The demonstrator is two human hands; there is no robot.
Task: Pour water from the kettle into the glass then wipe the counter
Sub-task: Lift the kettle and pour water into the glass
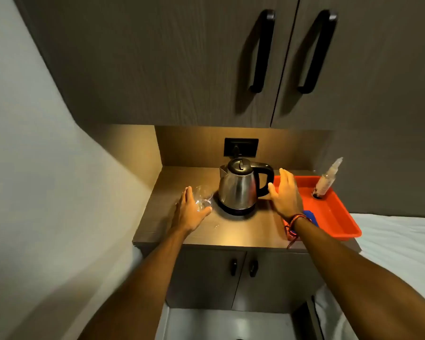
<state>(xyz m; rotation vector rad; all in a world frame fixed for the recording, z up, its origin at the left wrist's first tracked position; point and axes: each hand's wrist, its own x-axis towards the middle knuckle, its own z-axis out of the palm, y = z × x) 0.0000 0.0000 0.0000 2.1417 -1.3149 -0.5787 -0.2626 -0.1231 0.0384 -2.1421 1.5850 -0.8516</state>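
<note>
A steel kettle with a black lid and handle stands on its base at the back of the brown counter. A clear glass stands upright just left of it. My left hand wraps the glass, with fingers on its left side and the thumb against its front. My right hand hovers with fingers spread just right of the kettle's handle, the thumb almost touching it. A blue cloth lies in the tray, mostly hidden behind my right wrist.
An orange tray sits at the counter's right end and holds a spray bottle upright. A black wall socket is behind the kettle. Wall cabinets hang overhead. A white bed surface lies to the right.
</note>
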